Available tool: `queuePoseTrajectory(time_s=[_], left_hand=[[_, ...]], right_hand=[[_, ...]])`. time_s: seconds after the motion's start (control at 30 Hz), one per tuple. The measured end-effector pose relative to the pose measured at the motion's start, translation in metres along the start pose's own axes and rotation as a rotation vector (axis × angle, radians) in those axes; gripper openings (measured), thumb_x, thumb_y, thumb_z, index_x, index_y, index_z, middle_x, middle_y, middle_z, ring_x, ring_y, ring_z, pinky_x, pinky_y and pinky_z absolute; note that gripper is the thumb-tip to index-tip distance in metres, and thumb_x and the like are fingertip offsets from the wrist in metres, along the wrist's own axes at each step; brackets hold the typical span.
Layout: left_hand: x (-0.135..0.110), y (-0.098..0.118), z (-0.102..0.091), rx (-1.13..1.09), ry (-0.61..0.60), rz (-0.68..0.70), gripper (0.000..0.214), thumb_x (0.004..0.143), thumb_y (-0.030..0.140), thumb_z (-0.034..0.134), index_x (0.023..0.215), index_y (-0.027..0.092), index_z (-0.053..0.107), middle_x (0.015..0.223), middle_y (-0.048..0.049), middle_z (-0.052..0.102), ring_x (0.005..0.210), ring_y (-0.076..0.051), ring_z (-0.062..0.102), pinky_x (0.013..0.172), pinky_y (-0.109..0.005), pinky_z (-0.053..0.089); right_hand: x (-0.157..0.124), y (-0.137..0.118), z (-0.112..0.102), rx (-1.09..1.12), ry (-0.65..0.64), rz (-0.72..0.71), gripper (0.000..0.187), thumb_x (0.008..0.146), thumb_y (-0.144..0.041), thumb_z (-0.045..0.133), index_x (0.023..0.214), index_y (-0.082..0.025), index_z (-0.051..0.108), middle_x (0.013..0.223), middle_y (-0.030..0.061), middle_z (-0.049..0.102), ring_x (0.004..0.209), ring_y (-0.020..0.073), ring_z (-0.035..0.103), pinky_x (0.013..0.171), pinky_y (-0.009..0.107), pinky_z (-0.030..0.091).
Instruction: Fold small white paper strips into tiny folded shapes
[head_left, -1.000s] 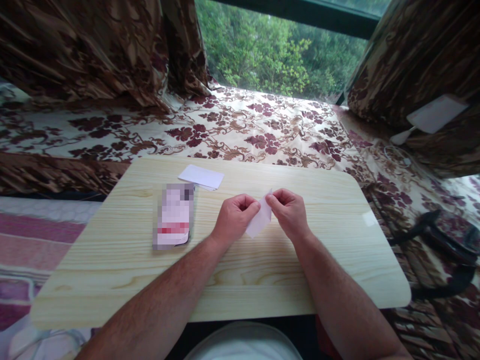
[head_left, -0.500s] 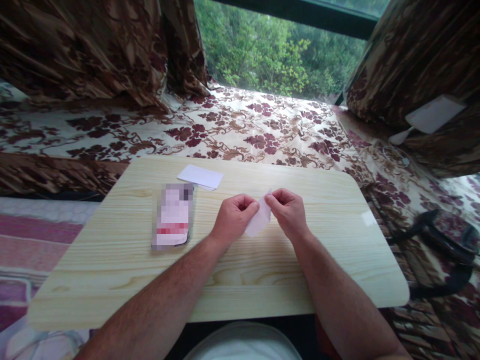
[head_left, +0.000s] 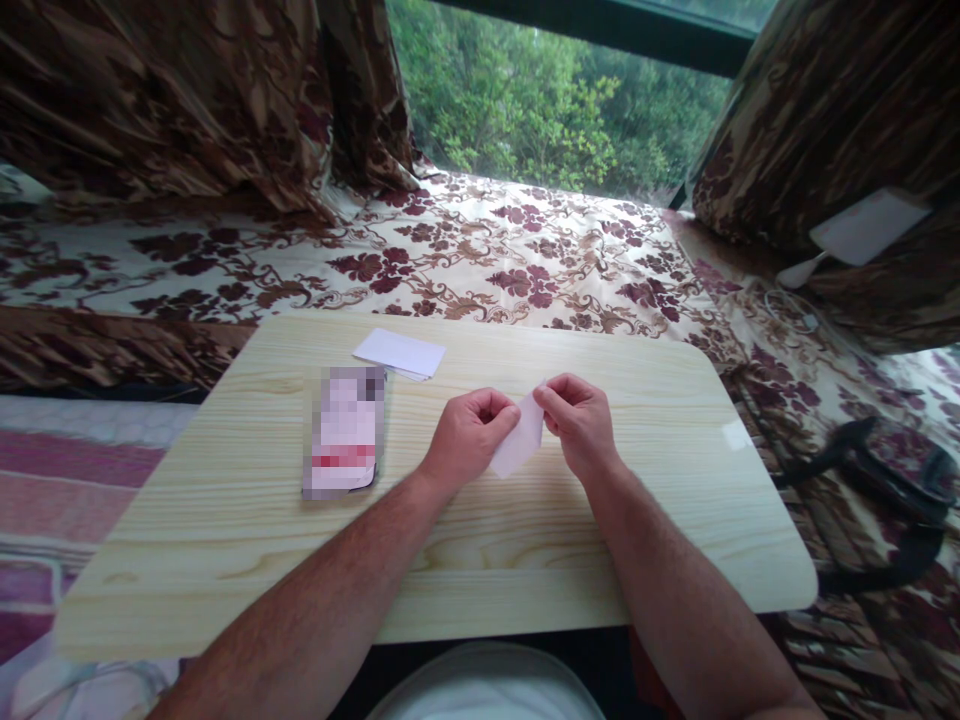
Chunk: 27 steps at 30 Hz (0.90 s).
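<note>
A small piece of white paper (head_left: 519,446) is held up above the table between my two hands. My left hand (head_left: 472,432) pinches its left edge between thumb and fingers. At the upper right corner, my right hand (head_left: 576,418) closes thumb and forefinger on the same paper. The paper slants, with its lower end pointing toward me. Further left, a flat pile of white paper (head_left: 400,352) lies near the table's far edge. Below that pile is a pinkish phone-like item (head_left: 345,420), mostly blurred by pixelation, with a red band.
The pale wood-grain table (head_left: 525,580) has rounded corners. Behind it a floral-covered ledge (head_left: 480,250) runs beneath a window with patterned curtains (head_left: 187,100). A black strap-like item (head_left: 892,480) is at the right, and a striped pink cloth (head_left: 67,480) at the left.
My right hand has shifted very slightly right along the paper's upper corner, and a little more of the paper shows. My left hand keeps its pinch.
</note>
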<state>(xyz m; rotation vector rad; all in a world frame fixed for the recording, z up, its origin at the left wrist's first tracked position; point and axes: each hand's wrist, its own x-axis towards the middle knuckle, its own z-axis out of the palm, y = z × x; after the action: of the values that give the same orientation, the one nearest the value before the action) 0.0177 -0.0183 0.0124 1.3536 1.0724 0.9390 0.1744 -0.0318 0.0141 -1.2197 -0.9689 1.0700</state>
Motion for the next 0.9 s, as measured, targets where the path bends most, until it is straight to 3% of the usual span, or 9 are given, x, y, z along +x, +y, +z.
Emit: queuePoseTrajectory(time_s=[0.9], left_hand=[[0.0001,-0.0042,-0.0005,0.035,-0.019,0.007,0.026,0.079,0.037,0.068,0.069,0.015,0.06,0.061,0.0026,0.055,0.054,-0.008,0.046,0.048,-0.02,0.035]], right_hand=[[0.0001,-0.0004,-0.0015,0.004,0.048,-0.088,0.017,0.077,-0.03,0.071,0.068,-0.018,0.063,0.05,-0.0051,0.05,0.045,0.0078,0.038,0.044,0.024,0.027]])
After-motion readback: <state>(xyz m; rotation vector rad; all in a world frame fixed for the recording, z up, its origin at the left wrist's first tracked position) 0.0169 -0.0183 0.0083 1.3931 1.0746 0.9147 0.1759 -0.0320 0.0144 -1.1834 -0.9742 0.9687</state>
